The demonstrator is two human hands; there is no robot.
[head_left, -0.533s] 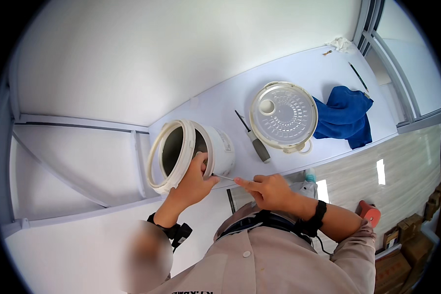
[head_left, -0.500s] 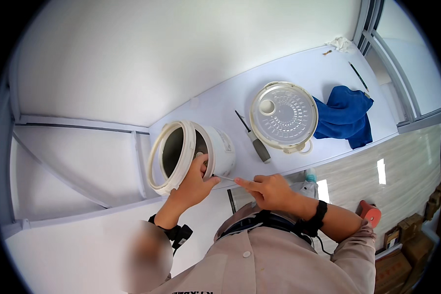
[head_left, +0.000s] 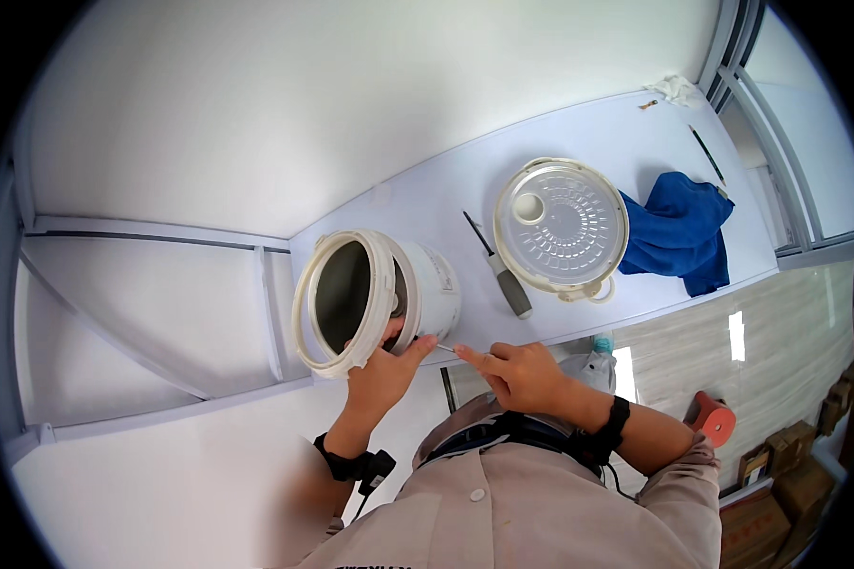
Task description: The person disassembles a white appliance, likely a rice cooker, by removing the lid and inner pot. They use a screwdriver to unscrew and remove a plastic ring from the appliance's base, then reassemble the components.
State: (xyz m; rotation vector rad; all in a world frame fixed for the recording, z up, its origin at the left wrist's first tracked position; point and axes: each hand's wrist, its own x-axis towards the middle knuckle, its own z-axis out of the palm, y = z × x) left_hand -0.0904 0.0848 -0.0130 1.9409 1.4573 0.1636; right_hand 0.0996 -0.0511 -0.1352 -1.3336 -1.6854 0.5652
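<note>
A white cylindrical cooker-like body lies on its side with its dark inside facing left. A loose cream ring stands tilted at its mouth. My left hand grips the body's lower rim, its fingers reaching into the gap behind the ring and its thumb outside. My right hand is closed, index finger stretched along a thin metal-shafted tool. The tool's tip meets the rim by my left thumb; its handle is hidden in my palm. Beyond lies a screwdriver with a grey handle.
A round cream lid with a clear face lies right of the screwdriver, partly against a blue cloth. Farther right are a pencil and crumpled white tissue. A red roll-like object and cardboard boxes are on the floor.
The cooker body and ring have shifted slightly right and tilted. My left hand has moved right with them, its thumb now higher along the rim. The right hand stays nearly in place.
</note>
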